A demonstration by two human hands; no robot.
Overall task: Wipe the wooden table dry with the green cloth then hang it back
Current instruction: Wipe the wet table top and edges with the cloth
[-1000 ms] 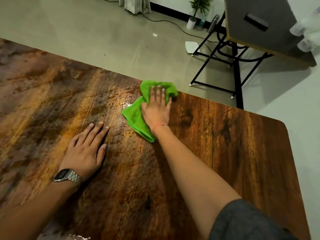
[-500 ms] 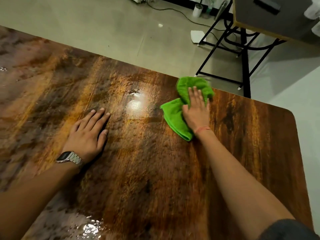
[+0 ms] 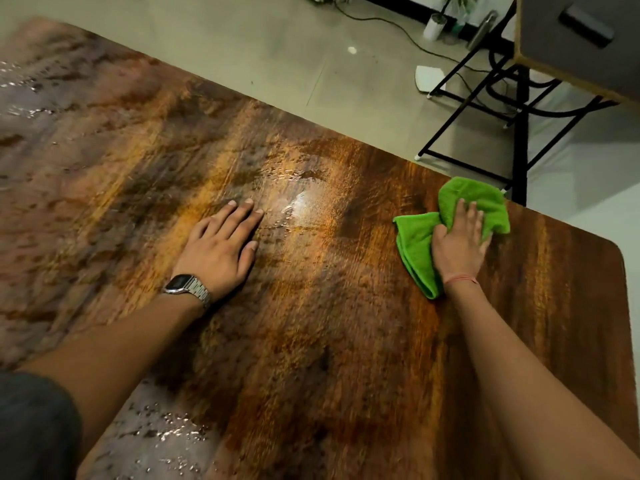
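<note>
My right hand point(image 3: 459, 245) presses flat, fingers straight, on the green cloth point(image 3: 415, 244) near the wooden table's point(image 3: 346, 341) far right corner, hiding its middle. My left hand point(image 3: 218, 247) rests flat, fingers straight.

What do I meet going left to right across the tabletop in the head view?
Wristwatch → left hand flat on the wooden table → shiny wet patch → green cloth → right hand pressing on the cloth.
</note>
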